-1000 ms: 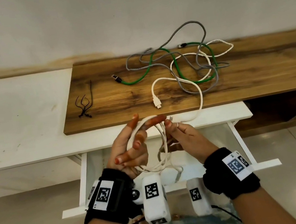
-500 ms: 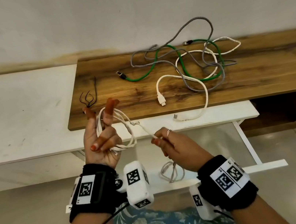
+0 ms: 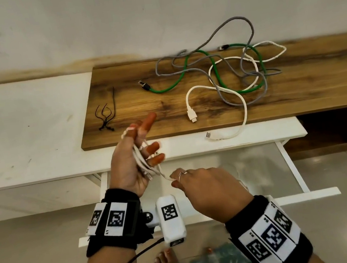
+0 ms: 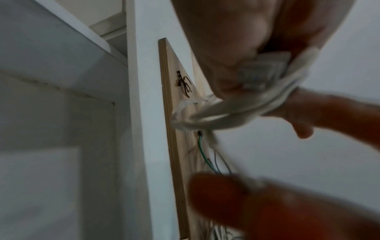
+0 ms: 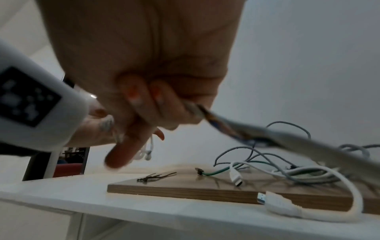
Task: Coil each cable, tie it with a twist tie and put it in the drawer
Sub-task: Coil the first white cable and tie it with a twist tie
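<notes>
My left hand point(image 3: 141, 141) is raised in front of the table edge, with a thin white cable point(image 3: 143, 165) wound in a coil round its fingers. The forefinger points up and the other fingers curl over the loops. In the left wrist view the coil point(image 4: 236, 110) crosses the palm. My right hand point(image 3: 175, 179) is just below and to the right and pinches the cable's loose tail point(image 5: 267, 134). Black twist ties point(image 3: 105, 119) lie at the left end of the wooden board point(image 3: 119, 108). The white drawer point(image 3: 289, 159) stands pulled out under my hands.
On the board lie a thick white cable point(image 3: 242, 107), a green cable point(image 3: 172, 85) and a grey cable point(image 3: 239, 22), tangled together. The thick white cable's plug end point(image 5: 283, 204) hangs onto the white tabletop point(image 3: 21, 131). A wall runs behind the table.
The hands were together a second ago, then pulled apart. Now my right hand has come in under the left, the tail between them is shorter, and the coil sits tighter on the left fingers.
</notes>
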`<action>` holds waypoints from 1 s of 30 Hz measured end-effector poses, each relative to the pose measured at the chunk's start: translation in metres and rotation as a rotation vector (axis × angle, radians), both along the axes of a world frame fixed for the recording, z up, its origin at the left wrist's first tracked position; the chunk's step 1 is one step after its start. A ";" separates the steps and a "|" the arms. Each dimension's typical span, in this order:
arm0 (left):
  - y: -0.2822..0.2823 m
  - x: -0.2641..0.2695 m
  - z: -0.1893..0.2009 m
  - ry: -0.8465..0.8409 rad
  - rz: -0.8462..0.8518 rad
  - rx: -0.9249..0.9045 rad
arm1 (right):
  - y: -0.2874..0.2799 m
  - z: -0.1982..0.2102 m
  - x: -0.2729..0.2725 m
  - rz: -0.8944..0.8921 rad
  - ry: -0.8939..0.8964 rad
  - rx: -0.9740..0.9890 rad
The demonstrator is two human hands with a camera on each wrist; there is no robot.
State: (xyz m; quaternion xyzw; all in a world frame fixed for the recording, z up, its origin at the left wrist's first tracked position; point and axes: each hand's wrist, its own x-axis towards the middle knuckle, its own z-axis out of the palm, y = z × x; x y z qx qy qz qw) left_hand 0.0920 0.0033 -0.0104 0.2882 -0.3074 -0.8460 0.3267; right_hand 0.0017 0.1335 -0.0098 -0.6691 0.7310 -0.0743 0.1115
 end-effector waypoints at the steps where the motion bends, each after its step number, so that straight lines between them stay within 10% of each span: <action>1: 0.004 -0.003 0.001 -0.065 -0.036 -0.048 | 0.000 0.004 0.001 -0.034 0.058 0.000; 15: 0.026 -0.017 -0.013 -0.270 -0.466 -0.175 | 0.015 0.018 -0.031 0.095 -0.168 0.057; 20: 0.040 -0.018 -0.004 -0.379 -0.827 -0.296 | 0.022 0.023 -0.057 0.030 -0.156 -0.121; 30: 0.028 -0.013 -0.010 -0.194 -0.935 -0.112 | 0.017 -0.028 -0.111 -0.399 -0.259 -0.674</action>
